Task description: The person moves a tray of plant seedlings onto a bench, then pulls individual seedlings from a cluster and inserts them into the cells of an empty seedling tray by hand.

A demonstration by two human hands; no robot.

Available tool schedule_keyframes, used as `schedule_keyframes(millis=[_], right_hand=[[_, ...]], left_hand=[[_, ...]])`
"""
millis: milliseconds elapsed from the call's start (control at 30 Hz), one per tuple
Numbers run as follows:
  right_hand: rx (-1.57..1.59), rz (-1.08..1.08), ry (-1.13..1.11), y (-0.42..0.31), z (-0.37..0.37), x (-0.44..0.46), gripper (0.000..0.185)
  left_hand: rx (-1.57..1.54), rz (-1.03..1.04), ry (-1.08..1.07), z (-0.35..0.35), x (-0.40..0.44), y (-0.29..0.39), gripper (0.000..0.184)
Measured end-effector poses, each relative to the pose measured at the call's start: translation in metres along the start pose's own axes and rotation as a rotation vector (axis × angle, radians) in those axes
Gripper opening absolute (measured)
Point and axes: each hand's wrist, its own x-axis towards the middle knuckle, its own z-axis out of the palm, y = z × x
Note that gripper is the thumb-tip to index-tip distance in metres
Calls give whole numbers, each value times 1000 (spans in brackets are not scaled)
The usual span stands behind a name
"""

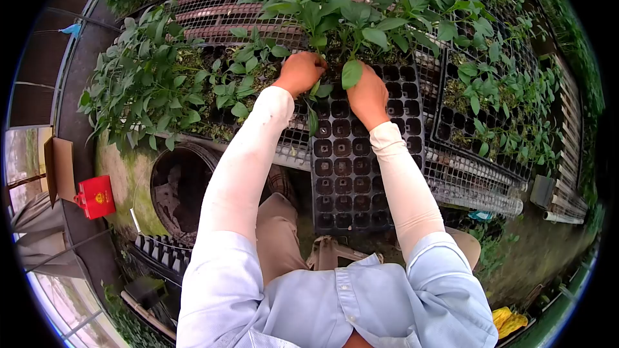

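Note:
A black cell tray (343, 167) lies in front of me, its near cells without plants and its far end holding leafy seedlings (348, 13). At the left side of that far end is my left hand (301, 72), fingers curled in at the base of the plants; what its fingertips hold is too small to make out. My right hand (369, 96) reaches in among the stems just to the right, with a green leaf (352, 73) over its edge. Its fingertips are hidden by the leaves.
More seedlings stand in trays on the left (155, 84) and right (503, 96), on a mesh bench (451, 183). A round black bucket (184, 187) is below at the left, near a red box (96, 196). A yellow cloth (509, 322) lies at the lower right.

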Motion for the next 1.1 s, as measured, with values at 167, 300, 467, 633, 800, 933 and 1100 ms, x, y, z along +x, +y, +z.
schedule_keyframes(millis=[167,300,467,633,800,933,1100], right_hand=[[36,71,-132,-8,3,-24,20],[-51,-325,-216,-27,9,-19,37],[-396,-424,-244,-42,33,-12,15],[-536,-452,-307,-48,40,-10,12],[-594,-445,-332,-53,38,-12,19],[-339,-459,-250,-79,18,-45,31],[197,-186,-523,-73,82,-103,38]], left_hand=[[-351,-24,-66,-25,-21,-3,38],[-71,23,195,-50,-80,10,25],[-264,89,319,-73,-158,24,21],[-636,-220,575,-70,-225,2,22],[-1119,-509,906,-39,-259,-56,25],[-1218,-645,999,-16,-256,-96,40],[-1242,-538,1144,-47,-241,-128,45]])
